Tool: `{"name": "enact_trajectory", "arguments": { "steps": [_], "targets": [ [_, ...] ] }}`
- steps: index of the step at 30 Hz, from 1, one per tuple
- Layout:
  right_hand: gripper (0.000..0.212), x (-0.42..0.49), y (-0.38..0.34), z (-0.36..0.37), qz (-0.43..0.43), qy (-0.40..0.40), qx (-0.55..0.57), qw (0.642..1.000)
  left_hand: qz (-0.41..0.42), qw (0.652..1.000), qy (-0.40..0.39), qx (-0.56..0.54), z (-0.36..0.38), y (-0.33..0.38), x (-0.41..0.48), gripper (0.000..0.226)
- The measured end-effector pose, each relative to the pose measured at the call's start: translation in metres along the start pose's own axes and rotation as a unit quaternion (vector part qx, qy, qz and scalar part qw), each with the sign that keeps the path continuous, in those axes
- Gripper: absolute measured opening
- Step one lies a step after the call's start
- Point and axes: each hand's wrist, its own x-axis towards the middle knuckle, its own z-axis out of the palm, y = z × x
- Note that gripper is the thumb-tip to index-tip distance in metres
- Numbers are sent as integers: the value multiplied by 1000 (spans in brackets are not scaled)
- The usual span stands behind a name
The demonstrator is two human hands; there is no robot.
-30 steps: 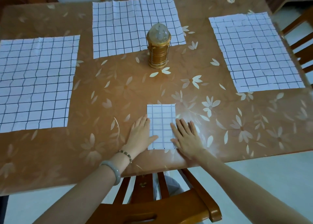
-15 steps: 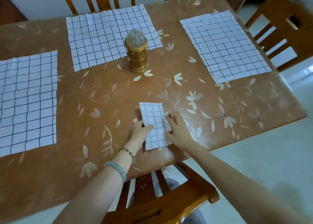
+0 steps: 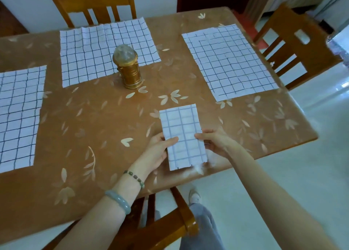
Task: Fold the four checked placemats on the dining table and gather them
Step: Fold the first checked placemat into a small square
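Note:
A small folded checked placemat [image 3: 182, 136] is near the table's front edge, held from both sides. My left hand [image 3: 157, 151] grips its left edge, thumb on top. On the right edge my right hand [image 3: 215, 142] does the same. Three more white placemats with dark grid lines lie flat and unfolded: one at the far left [image 3: 18, 115], one at the back centre [image 3: 105, 49], one at the right [image 3: 230, 60].
A gold lantern [image 3: 128, 70] with a clear dome stands mid-table on the brown flowered table cover [image 3: 105, 128]. Wooden chairs stand at the back [image 3: 94, 4], at the right [image 3: 294, 47] and right below me [image 3: 160, 229].
My hands went from pressing flat on the folded placemat to gripping its two side edges. The view has swung, so the table now looks turned to the left.

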Motion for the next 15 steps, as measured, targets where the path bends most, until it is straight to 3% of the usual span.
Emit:
{"name": "enact_trajectory", "arguments": {
  "steps": [9, 11, 15],
  "targets": [
    [17, -2, -1, -134, 30, 142, -92, 985, -49, 990, 91, 92, 103, -60, 52, 18],
    [14, 8, 5, -145, 36, 154, -112, 981, -45, 987, 104, 111, 115, -65, 62, 10],
    [12, 24, 13, -165, 17, 194, -193, 962, -43, 970, 155, 183, 138, -79, 85, 16]
  ]
}}
